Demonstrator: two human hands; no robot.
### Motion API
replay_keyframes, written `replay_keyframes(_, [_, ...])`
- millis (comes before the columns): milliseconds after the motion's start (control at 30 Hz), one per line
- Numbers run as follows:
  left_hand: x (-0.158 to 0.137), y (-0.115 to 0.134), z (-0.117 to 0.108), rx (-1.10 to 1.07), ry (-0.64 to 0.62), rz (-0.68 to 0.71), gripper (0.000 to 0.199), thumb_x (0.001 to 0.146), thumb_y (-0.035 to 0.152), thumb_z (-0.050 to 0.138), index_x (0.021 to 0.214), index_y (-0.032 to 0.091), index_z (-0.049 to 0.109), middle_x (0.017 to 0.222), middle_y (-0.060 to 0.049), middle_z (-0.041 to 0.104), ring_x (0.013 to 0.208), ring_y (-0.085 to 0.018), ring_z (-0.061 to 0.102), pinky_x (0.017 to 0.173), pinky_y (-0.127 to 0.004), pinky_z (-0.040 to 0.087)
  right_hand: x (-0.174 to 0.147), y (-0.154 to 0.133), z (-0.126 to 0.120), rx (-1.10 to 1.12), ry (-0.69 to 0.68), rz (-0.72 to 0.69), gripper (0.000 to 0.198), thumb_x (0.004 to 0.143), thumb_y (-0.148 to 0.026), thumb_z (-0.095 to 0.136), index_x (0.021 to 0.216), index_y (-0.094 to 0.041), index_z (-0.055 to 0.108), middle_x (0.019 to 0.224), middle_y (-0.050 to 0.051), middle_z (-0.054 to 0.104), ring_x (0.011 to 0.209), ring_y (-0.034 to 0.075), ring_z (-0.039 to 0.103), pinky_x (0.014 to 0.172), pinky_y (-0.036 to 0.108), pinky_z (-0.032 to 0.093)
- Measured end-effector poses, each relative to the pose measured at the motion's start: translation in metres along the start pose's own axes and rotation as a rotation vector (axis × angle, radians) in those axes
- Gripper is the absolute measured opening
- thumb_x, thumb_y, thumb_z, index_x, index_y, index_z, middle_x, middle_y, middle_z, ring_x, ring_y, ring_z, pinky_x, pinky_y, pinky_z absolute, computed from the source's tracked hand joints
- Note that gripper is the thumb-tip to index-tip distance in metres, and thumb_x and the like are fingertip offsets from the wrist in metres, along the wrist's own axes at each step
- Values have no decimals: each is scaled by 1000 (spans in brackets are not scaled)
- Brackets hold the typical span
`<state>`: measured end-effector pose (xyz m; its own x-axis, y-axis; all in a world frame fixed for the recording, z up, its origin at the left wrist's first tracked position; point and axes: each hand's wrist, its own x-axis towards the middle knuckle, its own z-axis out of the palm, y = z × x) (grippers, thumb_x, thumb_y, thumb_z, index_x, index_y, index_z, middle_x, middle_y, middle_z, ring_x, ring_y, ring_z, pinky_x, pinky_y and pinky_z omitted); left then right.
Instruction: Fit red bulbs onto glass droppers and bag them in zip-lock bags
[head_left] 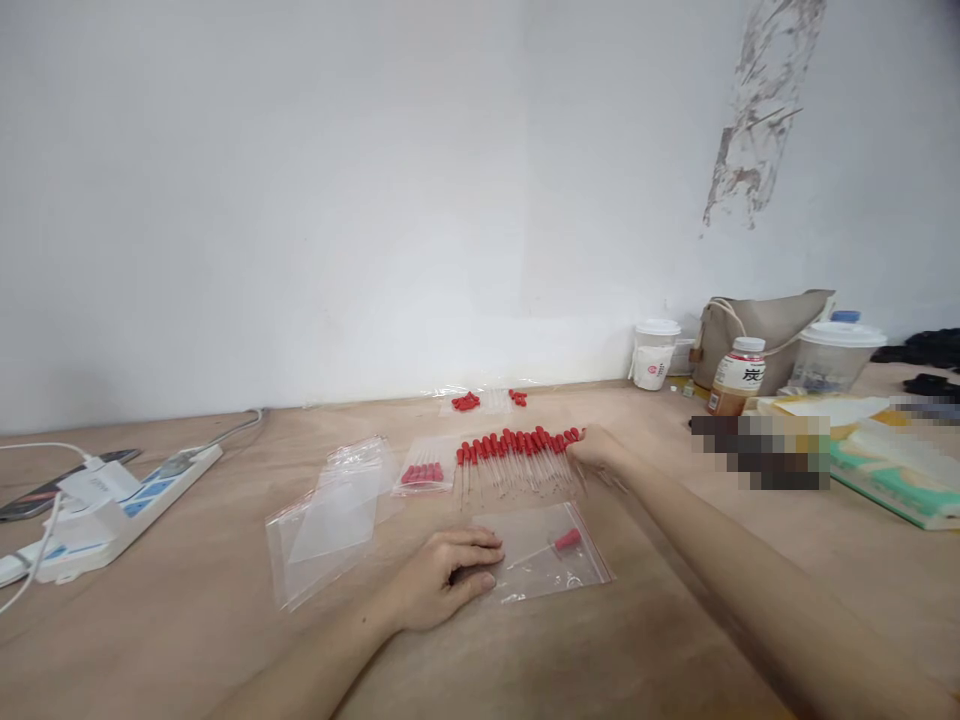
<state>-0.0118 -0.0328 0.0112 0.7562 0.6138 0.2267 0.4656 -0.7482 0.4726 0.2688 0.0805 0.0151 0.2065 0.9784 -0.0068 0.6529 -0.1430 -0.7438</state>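
My left hand (450, 575) lies on the left end of a clear zip bag (536, 580), fingers stretched out and thumb apart. Inside that bag is one glass dropper (566, 539) with a red rubber bulb, lying at a slant. My right hand (598, 450) reaches to the right end of a row of red-bulbed droppers (517, 445), its fingers pinched at a bulb there. The glass tubes of the row point toward me. Left of the row, another zip bag (405, 488) holds several droppers. Flat clear bags (337, 510) overlap further left.
Against the wall lie more clear bags with red bulbs (466, 401). A power strip (150, 500) with chargers and a phone (30, 497) are at the left. On the right stand a paper cup (655, 355), a drink bottle (737, 378), a grey bag (772, 325) and a plastic tub (836, 360).
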Motion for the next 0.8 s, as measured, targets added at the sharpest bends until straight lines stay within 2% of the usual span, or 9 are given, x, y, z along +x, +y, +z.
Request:
replay_keyframes(100, [0, 0, 0, 2, -5, -11, 30, 84, 29, 48, 114, 26, 55, 118, -3, 55, 110, -19, 48, 93, -33, 38, -2, -1, -11, 163, -98, 56, 22, 61, -10, 53, 48, -18, 37, 37, -6, 32, 35, 5, 32, 34, 18, 21])
replay_keyframes(200, [-1, -1, 1, 3, 0, -7, 30, 85, 29, 48, 114, 26, 56, 118, -3, 55, 110, -18, 49, 94, -33, 38, -11, 1, -22, 316, -199, 41, 19, 61, -7, 50, 52, -17, 36, 43, -7, 34, 36, 3, 29, 35, 16, 22])
replay_keyframes(300, [-2, -1, 2, 1, 4, 0, 30, 85, 30, 47, 114, 25, 55, 118, -3, 55, 109, -18, 49, 93, -33, 38, -29, 10, -25, 425, -261, 12, 12, 62, -8, 47, 68, -17, 42, 50, -7, 38, 38, 3, 34, 37, 14, 26])
replay_keyframes(367, [-2, -1, 2, 1, 4, 0, 30, 85, 29, 47, 114, 26, 55, 118, -3, 55, 110, -18, 49, 94, -33, 38, -44, 19, -22, 498, -269, -36, 23, 65, -11, 47, 87, -18, 43, 53, -7, 41, 41, 4, 39, 37, 14, 29])
replay_keyframes(467, [-2, 0, 1, 3, -6, -7, 31, 85, 29, 47, 114, 26, 55, 119, -3, 55, 110, -18, 48, 94, -32, 38, -64, 35, -14, 597, -151, -188, 45, 68, -18, 48, 110, -21, 31, 58, -8, 43, 44, 7, 44, 38, 16, 35])
replay_keyframes(533, [-1, 0, 1, 5, -9, -12, 31, 85, 29, 47, 114, 26, 55, 119, -3, 55, 110, -18, 48, 94, -32, 38, -71, 44, -8, 633, 4, -253, 53, 68, -23, 51, 114, -22, 25, 61, -8, 43, 45, 8, 46, 37, 17, 37])
replay_keyframes(600, [-1, 0, 0, 6, -9, -15, 31, 85, 29, 47, 114, 26, 55, 119, -3, 55, 111, -18, 48, 94, -33, 38, -74, 51, -4, 669, 126, -254, 55, 67, -28, 55, 112, -23, 23, 63, -8, 43, 46, 9, 48, 38, 19, 40])
replay_keyframes(667, [-1, -1, 1, 7, -8, -18, 31, 85, 30, 47, 114, 26, 55, 119, -2, 55, 111, -18, 48, 94, -33, 38, -76, 54, 1, 720, 171, -241, 56, 65, -31, 58, 108, -24, 23, 66, -8, 45, 48, 10, 51, 42, 21, 45])
replay_keyframes(800, [-1, -1, 2, 14, -13, -18, 31, 85, 30, 47, 115, 26, 54, 119, -3, 54, 111, -18, 48, 94, -33, 37, -83, 50, 10, 819, 146, -213, 51, 63, -32, 61, 98, -25, 24, 68, -7, 47, 52, 11, 54, 48, 25, 50])
